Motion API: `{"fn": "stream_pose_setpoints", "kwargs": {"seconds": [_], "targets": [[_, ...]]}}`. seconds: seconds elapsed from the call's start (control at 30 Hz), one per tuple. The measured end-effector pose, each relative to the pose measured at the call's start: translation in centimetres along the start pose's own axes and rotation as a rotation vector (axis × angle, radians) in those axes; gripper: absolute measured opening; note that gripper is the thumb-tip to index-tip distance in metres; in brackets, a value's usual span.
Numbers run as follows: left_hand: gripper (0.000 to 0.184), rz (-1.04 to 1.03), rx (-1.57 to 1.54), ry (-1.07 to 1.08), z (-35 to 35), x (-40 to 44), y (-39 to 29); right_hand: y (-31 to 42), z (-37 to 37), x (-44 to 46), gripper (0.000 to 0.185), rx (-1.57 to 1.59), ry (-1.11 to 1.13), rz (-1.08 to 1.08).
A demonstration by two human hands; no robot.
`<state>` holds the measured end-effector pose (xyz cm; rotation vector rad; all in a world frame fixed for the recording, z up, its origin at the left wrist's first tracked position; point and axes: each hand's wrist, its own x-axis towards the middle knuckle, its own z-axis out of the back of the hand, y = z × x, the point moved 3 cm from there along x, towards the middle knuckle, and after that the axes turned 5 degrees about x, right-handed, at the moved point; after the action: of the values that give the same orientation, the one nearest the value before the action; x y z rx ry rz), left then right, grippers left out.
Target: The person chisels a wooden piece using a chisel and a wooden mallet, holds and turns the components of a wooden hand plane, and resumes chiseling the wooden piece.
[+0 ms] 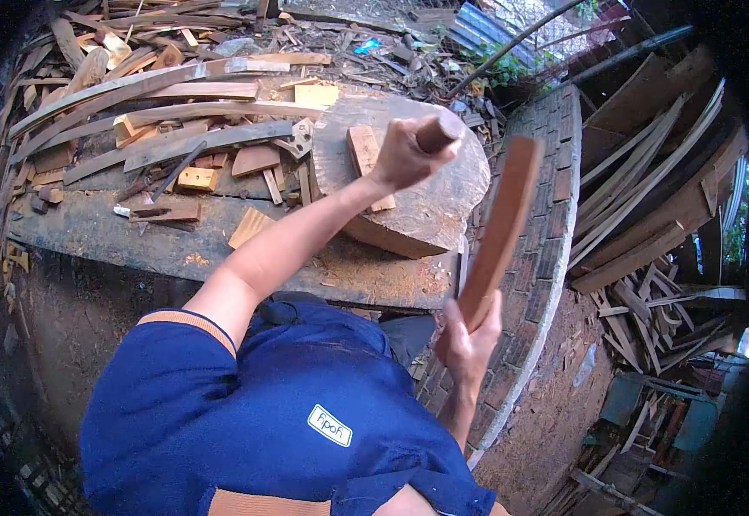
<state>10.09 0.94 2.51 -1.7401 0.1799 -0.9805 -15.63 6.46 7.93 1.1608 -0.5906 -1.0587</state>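
My left hand (413,159) is closed around a round brown wooden handle (440,134), whose blunt end faces me. The rest of that tool is hidden, so I cannot tell its kind. Beneath this hand is a big chopping stump (452,193) with a pale, scarred top. A short wooden block (364,153) lies on the stump, partly behind my wrist. At the right, my right hand (471,340) grips the lower end of a long, slightly curved brown piece of wood (503,224). It stands tilted up beside the stump, and its upper end is somewhat blurred.
A worn wooden bench (133,232) carries offcuts, sawdust and a yellowish block (197,178). Long curved boards (176,86) are piled behind it. A low brick ledge (533,215) runs along the right, with stacked planks (650,189) beyond and scrap wood (650,314) on the ground.
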Motion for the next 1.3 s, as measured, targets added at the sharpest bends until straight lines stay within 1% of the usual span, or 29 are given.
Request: {"fn": "stream_pose_setpoints", "kwargs": {"seconds": [0.07,0.1,0.13,0.2,0.23,0.27,0.33,0.37,0.4,0.47,0.53,0.57,0.6,0.67,0.7,0.73,0.77,0.8,0.87,0.9,0.97,1.0,1.07,1.13,1.17,1.2,1.23,1.27,1.3], "targets": [[0.011,-0.118,0.018,0.039,-1.1,-0.9,-0.6,2.5,0.2,0.3,0.043,0.061,-0.075,0.099],[0.012,-0.067,0.172,0.162,-1.0,-1.4,-1.6,3.4,0.6,0.8,0.046,0.072,-0.155,0.249],[0.015,-0.140,0.181,0.167,-1.5,-1.8,-2.2,4.2,1.0,1.0,0.050,0.083,-0.234,0.399],[0.021,-0.209,0.295,0.145,-2.5,-2.9,-2.3,6.1,1.2,0.5,0.057,0.303,-0.265,0.408],[0.027,-0.196,0.279,0.170,-2.8,-3.1,-2.0,6.2,1.6,0.8,0.051,0.162,-0.310,0.559],[0.027,-0.193,0.278,0.165,-3.0,-3.3,-1.7,5.7,1.5,0.9,0.051,0.158,-0.305,0.560],[0.028,-0.189,0.312,0.178,-3.2,-3.4,-1.6,3.1,1.1,1.3,0.054,0.428,-0.256,0.327],[0.028,-0.187,0.306,0.177,-3.4,-3.4,-1.5,1.8,1.0,1.9,0.049,-0.117,-0.221,0.395],[0.022,-0.140,0.338,0.201,-3.5,-3.3,-1.3,1.2,0.3,2.7,0.048,-0.204,-0.009,0.131],[0.017,-0.099,0.378,0.212,-3.6,-2.9,-1.1,2.3,-0.4,2.3,0.051,-0.011,0.038,-0.041],[0.015,-0.159,0.358,0.191,-3.6,-3.3,-1.3,1.5,1.1,2.6,0.049,-0.039,-0.077,0.223],[0.025,-0.173,0.355,0.232,-3.5,-3.5,-1.0,3.0,0.8,2.0,0.049,0.137,-0.151,0.225],[0.025,-0.166,0.359,0.237,-3.4,-3.5,-0.9,4.9,0.6,1.2,0.049,0.311,-0.162,0.300],[0.024,-0.166,0.346,0.231,-3.5,-3.4,-0.9,4.6,0.7,1.4,0.045,0.335,-0.256,0.456],[0.024,-0.172,0.339,0.239,-3.6,-3.4,-1.0,1.7,1.0,2.4,0.043,0.140,-0.192,0.565],[0.019,-0.150,0.322,0.216,-3.6,-3.3,-1.0,1.4,0.1,3.3,0.041,-0.061,-0.125,0.672],[0.015,-0.128,0.308,0.191,-3.5,-3.2,-1.0,0.5,-0.1,3.4,0.041,-0.347,0.065,0.227],[0.015,-0.136,0.304,0.192,-3.4,-3.2,-1.2,0.2,-0.7,3.4,0.039,-0.250,0.071,0.354],[0.017,-0.073,0.324,0.231,-2.9,-3.0,-0.9,0.6,-0.1,2.9,0.038,-0.314,0.005,0.385],[0.026,-0.088,0.271,0.228,-2.7,-3.3,-0.9,1.1,0.4,2.4,0.038,-0.222,-0.074,0.444],[0.027,-0.122,0.271,0.203,-2.2,-3.2,-1.0,2.9,0.8,1.7,0.044,0.050,-0.190,0.511],[0.027,-0.145,0.250,0.193,-2.2,-3.1,-1.1,4.9,-0.4,0.9,0.043,0.253,-0.320,0.406],[0.027,-0.113,0.247,0.206,-1.7,-3.1,-1.2,2.2,-0.5,1.8,0.042,0.242,-0.192,0.406],[0.026,-0.093,0.246,0.197,-1.2,-2.8,-1.3,1.3,-2.1,3.5,0.045,-0.335,0.082,0.184],[0.027,-0.049,0.204,0.172,-0.9,-2.6,-1.0,1.3,-2.6,3.3,0.048,-0.321,0.099,0.200],[0.027,-0.009,0.171,0.135,-0.3,-2.1,-0.6,1.5,-2.8,2.8,0.046,-0.406,0.074,0.278],[0.024,-0.018,0.074,0.130,0.3,-1.9,-0.3,1.5,-3.0,2.8,0.047,-0.367,0.092,0.262],[0.020,-0.014,-0.135,0.047,0.1,-2.0,1.6,1.4,-3.1,2.4,0.047,-0.327,0.104,0.235],[0.018,-0.018,-0.163,-0.024,1.0,-1.8,1.6,1.2,-3.2,2.3,0.047,-0.322,0.101,0.239]]}}
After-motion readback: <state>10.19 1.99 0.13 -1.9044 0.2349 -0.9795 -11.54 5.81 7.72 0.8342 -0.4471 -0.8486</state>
